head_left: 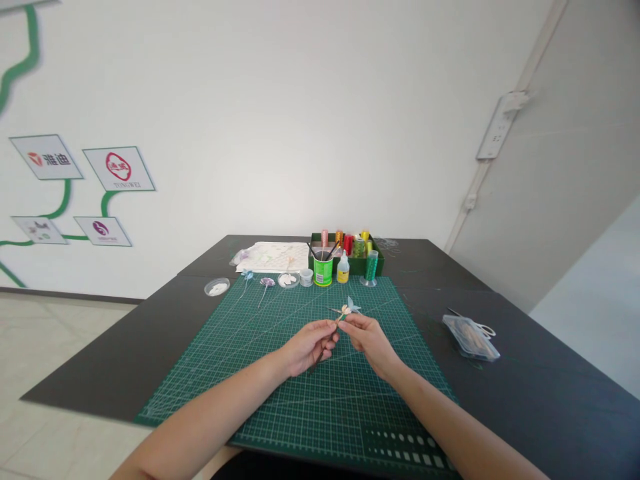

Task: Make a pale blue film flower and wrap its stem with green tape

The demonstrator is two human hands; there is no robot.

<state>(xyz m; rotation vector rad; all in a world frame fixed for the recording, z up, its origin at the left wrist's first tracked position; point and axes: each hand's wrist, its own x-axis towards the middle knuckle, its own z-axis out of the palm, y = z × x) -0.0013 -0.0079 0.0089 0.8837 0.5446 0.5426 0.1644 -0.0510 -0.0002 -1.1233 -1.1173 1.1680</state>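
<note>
Over the green cutting mat point(260, 373), both my hands meet at a small handmade flower point(347, 309) with pale pink and light blue petals on a thin stem. My left hand point(309, 345) is closed in a pinch on the stem below the petals. My right hand point(369, 340) is also pinched, its fingertips at the stem just under the flower head. The stem's lower end runs down behind my left fingers.
At the mat's far edge stand a green cup of tools point(323, 269), a glue bottle point(343, 268), a green box of thread spools point(356, 248), small dishes point(217, 287) and two finished flowers point(267, 283). A clear bag with scissors point(471, 336) lies right. Patterned paper point(277, 257) lies behind.
</note>
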